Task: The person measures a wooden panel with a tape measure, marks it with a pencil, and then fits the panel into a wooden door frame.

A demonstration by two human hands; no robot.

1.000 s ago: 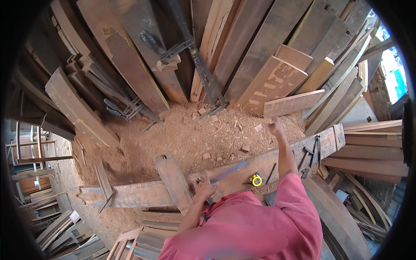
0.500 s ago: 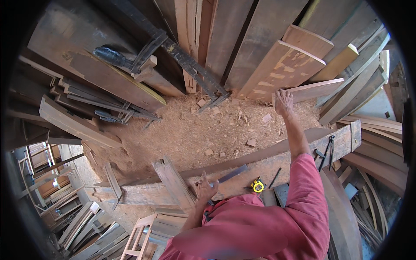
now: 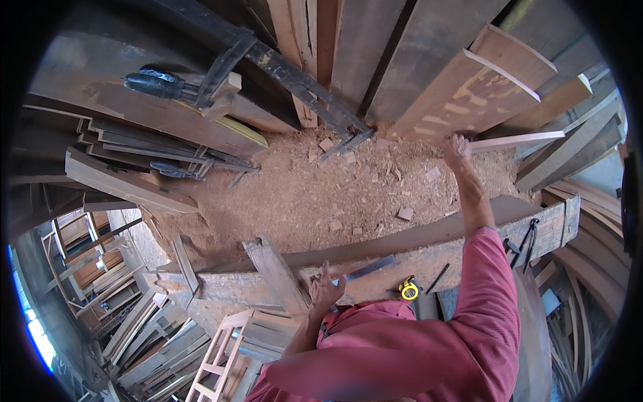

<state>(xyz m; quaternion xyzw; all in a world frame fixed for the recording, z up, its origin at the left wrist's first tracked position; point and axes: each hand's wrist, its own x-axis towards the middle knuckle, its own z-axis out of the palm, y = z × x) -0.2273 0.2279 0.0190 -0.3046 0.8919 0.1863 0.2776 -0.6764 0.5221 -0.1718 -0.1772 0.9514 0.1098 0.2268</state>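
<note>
My right hand (image 3: 458,153) reaches over the far side of the bench and is closed on the left end of a pale wooden board (image 3: 519,141). The board's narrow edge faces up, and its right end points toward the leaning boards. My left hand (image 3: 326,289) is at the near edge of the bench, index finger stretched out and thumb apart, with nothing visible in it. Beside it a dark flat metal blade (image 3: 370,267) lies on the bench plank (image 3: 442,261). A yellow tape measure (image 3: 408,289) sits at the bench's near edge.
Wood shavings and offcuts (image 3: 348,201) cover the ground beyond the bench. Large boards (image 3: 475,90) and a long bar clamp (image 3: 288,74) lean at the back. A worn wooden post (image 3: 271,271) crosses the bench on the left. Pincers (image 3: 531,241) hang at the right.
The board in my right hand has turned, from showing its broad face to showing a narrow edge. The whole view has shifted slightly. My left hand stays near the blade.
</note>
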